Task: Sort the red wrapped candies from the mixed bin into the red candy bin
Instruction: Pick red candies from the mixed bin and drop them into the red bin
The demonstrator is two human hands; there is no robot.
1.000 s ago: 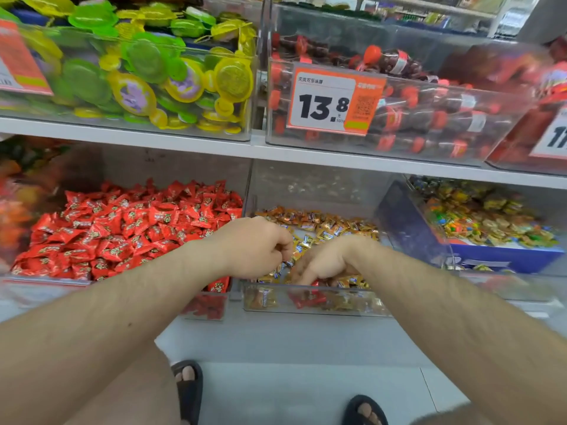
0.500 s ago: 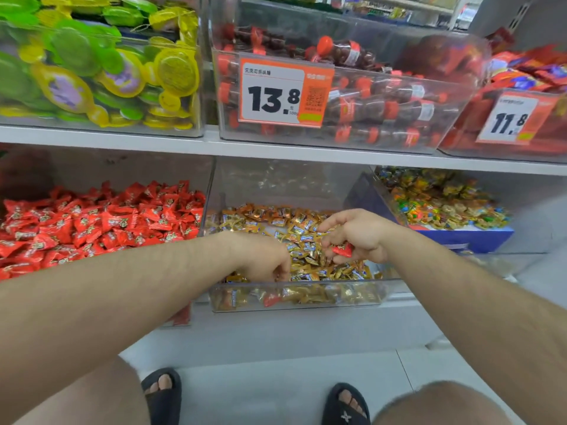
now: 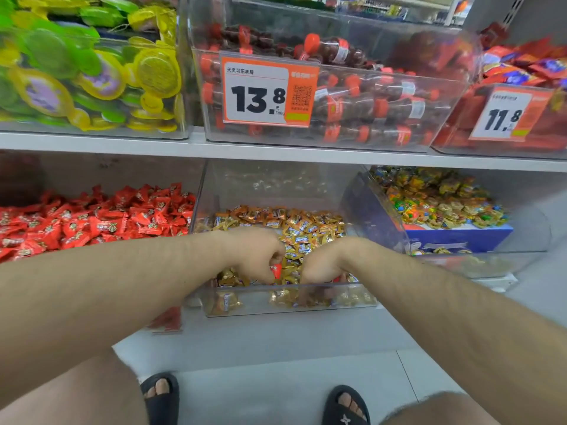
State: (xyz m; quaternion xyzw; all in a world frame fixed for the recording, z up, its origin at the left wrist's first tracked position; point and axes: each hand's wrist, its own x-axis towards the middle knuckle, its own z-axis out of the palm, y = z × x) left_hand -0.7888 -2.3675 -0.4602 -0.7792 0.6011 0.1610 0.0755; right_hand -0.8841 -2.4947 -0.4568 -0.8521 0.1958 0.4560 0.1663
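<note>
Both hands are down in the mixed bin (image 3: 288,305), the clear middle bin on the lower shelf, filled mostly with gold-wrapped candies (image 3: 306,228). The left hand (image 3: 256,256) is curled, its fingertips pinching a red wrapped candy (image 3: 276,270) just above the pile. The right hand (image 3: 319,268) reaches fingers-down behind the bin's front wall; a bit of red shows by its thumb side, but whether it grips anything I cannot tell. The red candy bin (image 3: 92,216) lies directly to the left of the mixed bin, wall touching wall, so the left hand is the nearer one. The likely next move is a short carry leftward over the dividing wall, then a release onto the red heap.
</note>
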